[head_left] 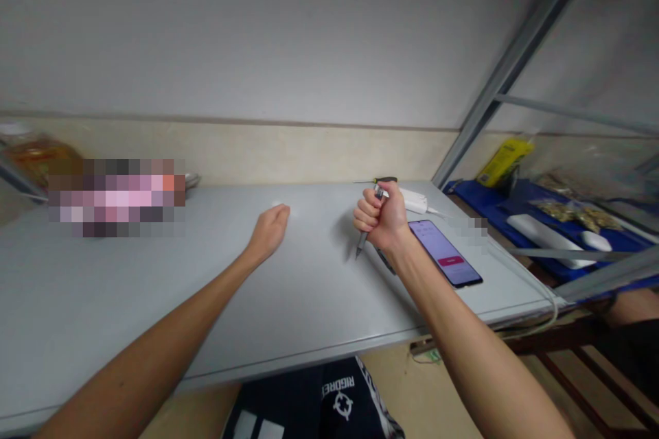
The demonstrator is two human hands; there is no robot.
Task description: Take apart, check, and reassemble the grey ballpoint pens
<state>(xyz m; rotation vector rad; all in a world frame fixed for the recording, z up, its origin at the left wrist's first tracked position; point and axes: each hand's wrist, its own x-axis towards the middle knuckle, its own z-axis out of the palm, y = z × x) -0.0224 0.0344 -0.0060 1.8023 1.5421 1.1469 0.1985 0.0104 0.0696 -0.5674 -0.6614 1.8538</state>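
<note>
Grey and slim, the tilted pen [362, 241] tapers downward.

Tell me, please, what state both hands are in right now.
Left hand: grip hidden from view; open or closed cannot be told.
Right hand: closed around a pen, tip pointing down.

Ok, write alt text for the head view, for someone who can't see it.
A person's bare right grip is closed around a slim grey pen, tip down, over a smooth pale-grey table. The bare left grip is farther left, apart from the pen. To the right lies a flat black-edged smartphone, its lavender screen lit.
</note>
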